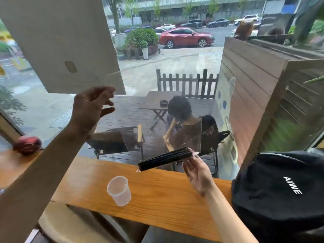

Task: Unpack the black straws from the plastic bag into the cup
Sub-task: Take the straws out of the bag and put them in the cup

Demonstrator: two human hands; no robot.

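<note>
A bundle of black straws hangs level above the wooden counter, still inside a clear plastic bag whose loose part rises above the bundle. My right hand grips the right end of the bundle through the bag, palm turned up. The clear plastic cup stands upright on the counter, below and left of the straws, with nothing in it. My left hand is raised high toward the window, fingers spread, holding nothing and apart from the bag.
A black backpack fills the counter's right end, close to my right forearm. A dark red object lies at the far left. The window glass stands just behind the counter.
</note>
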